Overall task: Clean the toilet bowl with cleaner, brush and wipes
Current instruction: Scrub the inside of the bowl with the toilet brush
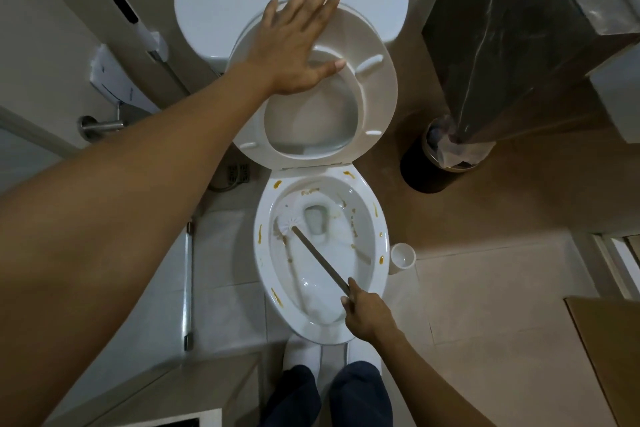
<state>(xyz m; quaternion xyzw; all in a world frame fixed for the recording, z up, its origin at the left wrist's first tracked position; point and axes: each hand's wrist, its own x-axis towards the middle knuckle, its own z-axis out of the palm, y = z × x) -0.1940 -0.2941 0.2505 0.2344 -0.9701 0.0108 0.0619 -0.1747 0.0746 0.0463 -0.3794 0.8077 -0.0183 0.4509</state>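
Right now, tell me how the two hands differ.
The left hand is spread flat, fingers straight, pressing on the raised seat; the right hand is curled around the brush handle. The left reaches far back toward the tank; the right stays near the bowl's front rim. Both are bare.

Hidden, cropped and unclear parts around the two hands

Inside the right hand (365, 310) the near end of the toilet brush (320, 256) handle is covered by the curled fingers. Under the flat left hand (298, 45) part of the raised seat (377, 94) rim is hidden; both forearms run off the picture's edges. Right of the seat, a dark marble-patterned block (502, 42) covers part of the waste bin (440, 159). Below the gripping hand, the legs are cropped by the bottom edge. The wall-mounted dispenser (114, 80) left of the pressing hand shows marks too small to read.
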